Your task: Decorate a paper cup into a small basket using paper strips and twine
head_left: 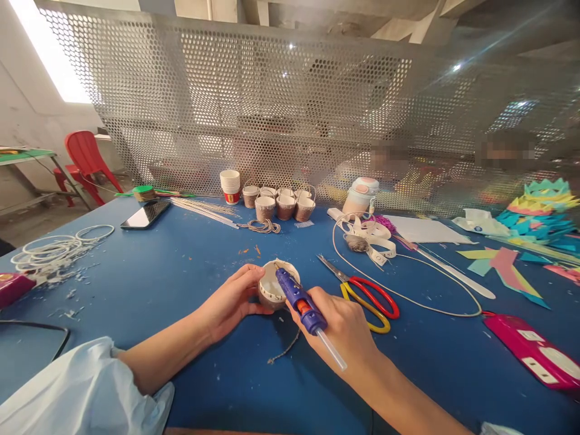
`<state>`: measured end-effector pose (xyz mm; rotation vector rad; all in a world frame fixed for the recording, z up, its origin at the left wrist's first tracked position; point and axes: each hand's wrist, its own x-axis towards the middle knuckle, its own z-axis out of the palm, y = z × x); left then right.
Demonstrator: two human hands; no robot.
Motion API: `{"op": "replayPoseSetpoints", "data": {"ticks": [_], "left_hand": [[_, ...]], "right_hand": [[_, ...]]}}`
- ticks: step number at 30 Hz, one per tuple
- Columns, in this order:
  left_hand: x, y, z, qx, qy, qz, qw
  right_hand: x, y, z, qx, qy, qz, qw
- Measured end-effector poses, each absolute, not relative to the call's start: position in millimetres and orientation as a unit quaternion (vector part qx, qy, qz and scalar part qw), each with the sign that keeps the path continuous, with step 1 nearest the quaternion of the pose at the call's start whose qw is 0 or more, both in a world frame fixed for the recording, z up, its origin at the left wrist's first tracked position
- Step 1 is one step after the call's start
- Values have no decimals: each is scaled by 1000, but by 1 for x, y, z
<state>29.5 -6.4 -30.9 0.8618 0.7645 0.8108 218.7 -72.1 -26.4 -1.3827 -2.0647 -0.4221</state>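
Observation:
My left hand (242, 287) is closed round the side of a small paper cup (273, 296) wrapped in brown cord, with a pale printed band at its rim. My right hand (338, 317) grips a blue hot glue gun (296, 297), a clear glue stick (333, 351) poking from its back. The gun's nozzle points at the cup's inner rim; whether it touches cannot be made out. A loose end of grey cord (286, 349) trails on the table below the cup. Scissors (357, 289) with red and yellow handles lie open to the right of my right hand.
Behind stand several cord-wrapped cups with handles (265, 208), stacked paper cups (230, 186) and a bottle (360, 196). A phone (145, 214) and coiled white cord (54, 252) lie left. A pink power strip (534, 350) is at right. A perforated metal screen (254, 90) borders the table.

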Motion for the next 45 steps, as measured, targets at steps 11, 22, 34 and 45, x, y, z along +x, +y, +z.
{"op": "replayPoseSetpoints", "data": {"ticks": [11, 22, 34, 45], "left_hand": [[28, -7, -28, 415, 402, 350, 738], [24, -9, -14, 482, 472, 311, 669], [13, -1, -3, 642, 539, 256, 481], [9, 0, -8, 691, 545, 247, 406]], "right_hand": [[228, -74, 4, -612, -691, 155, 353], [243, -34, 41, -571, -636, 473, 215], [238, -25, 60, -579, -693, 413, 119], [237, -29, 54, -567, -706, 406, 125]]}}
